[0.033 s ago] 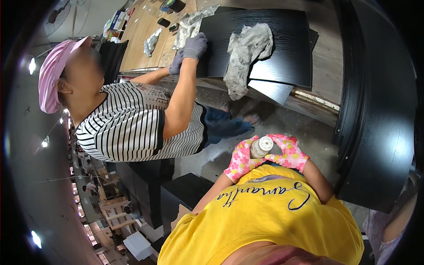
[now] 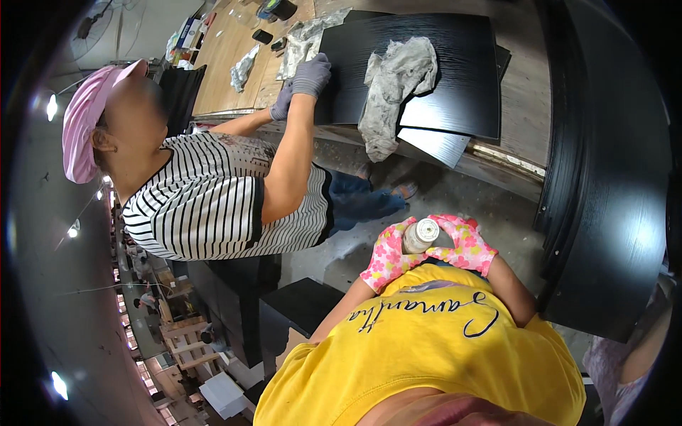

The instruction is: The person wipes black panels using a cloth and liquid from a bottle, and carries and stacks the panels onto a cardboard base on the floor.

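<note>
Close in front of my yellow shirt, a small clear bottle with a white cap (image 2: 426,231) stands upright between my two gloved hands. My left hand (image 2: 391,257), in a pink flowered glove, curls round the bottle's left side. On the other side my right hand (image 2: 466,247), in a matching glove, is closed against it, its thumb side touching the lower part. Beyond them, a black wood-grain panel (image 2: 458,82) lies on the workbench. A crumpled grey cloth (image 2: 398,89) rests on that panel and hangs over its near edge.
At the left, a co-worker in a striped shirt (image 2: 206,202) stands at the bench, grey-gloved hands (image 2: 309,77) at the panel's left edge. Large black boards (image 2: 611,234) stand stacked on my right. A black box (image 2: 302,305) is at lower left. More rags (image 2: 245,67) lie on the bench (image 2: 220,78).
</note>
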Available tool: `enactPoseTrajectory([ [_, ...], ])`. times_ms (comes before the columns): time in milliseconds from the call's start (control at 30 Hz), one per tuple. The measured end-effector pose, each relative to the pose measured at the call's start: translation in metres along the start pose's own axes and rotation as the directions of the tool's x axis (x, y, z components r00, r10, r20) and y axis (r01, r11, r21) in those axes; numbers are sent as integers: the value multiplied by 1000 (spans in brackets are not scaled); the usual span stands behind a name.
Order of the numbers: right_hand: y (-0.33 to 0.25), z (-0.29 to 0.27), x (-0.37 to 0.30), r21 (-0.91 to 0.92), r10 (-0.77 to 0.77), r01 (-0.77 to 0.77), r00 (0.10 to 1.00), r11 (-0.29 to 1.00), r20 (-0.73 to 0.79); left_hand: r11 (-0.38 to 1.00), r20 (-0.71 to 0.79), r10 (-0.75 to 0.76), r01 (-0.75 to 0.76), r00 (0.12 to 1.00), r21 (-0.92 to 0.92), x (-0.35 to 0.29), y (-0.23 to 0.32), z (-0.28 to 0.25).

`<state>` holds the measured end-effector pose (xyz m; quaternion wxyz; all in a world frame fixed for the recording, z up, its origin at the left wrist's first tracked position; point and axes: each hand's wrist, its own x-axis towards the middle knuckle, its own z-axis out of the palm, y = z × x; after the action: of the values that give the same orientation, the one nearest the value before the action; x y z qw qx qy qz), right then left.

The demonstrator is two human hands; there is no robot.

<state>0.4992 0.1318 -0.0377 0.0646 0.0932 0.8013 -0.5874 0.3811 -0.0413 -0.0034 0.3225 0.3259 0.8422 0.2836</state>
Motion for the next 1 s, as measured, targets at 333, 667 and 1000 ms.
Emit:
enactPoseTrajectory([
  [333,-8,-19,-17,99,-127,129,992,987,-27,991,-15,82,-83,997,-108,2,16,22],
  [667,-6,-11,-26,213,-100,107,994,971,-43,931,2,-19,19,1000,-365,-10,35,31],
  [1000,-29,-11,-7,-60,-47,44,998,997,-40,940,-118,180,-206,977,-273,0,7,0],
])
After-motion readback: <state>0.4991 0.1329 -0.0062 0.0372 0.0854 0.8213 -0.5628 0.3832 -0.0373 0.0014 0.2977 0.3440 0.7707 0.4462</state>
